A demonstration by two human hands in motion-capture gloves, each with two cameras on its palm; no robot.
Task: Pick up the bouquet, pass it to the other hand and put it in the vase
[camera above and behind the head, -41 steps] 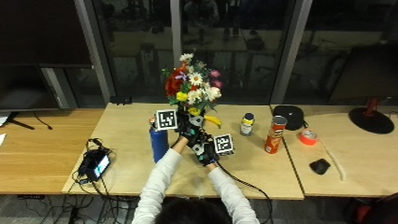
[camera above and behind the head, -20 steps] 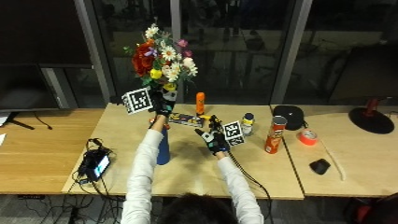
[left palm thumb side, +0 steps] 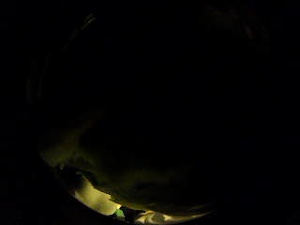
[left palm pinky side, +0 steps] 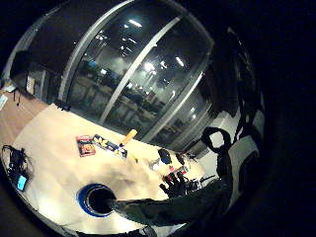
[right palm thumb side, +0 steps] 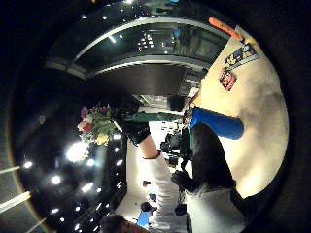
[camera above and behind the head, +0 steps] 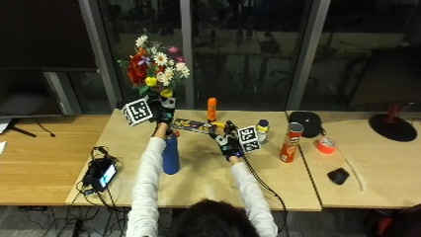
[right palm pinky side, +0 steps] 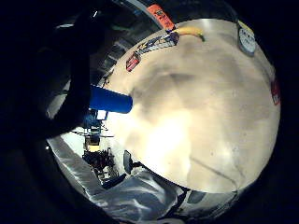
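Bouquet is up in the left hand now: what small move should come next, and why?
Probably lower the bouquet so its stems enter the vase. The left hand grips it raised above the table, and its palm view looks straight down into the vase's open mouth, so it seems roughly lined up. The right hand hangs open over the table, holding nothing, so the pass looks done.

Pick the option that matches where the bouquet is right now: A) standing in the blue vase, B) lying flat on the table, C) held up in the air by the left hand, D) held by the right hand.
C: the left hand grips the bouquet raised above the table, while the blue vase stands with no flowers in it and the right hand holds nothing.
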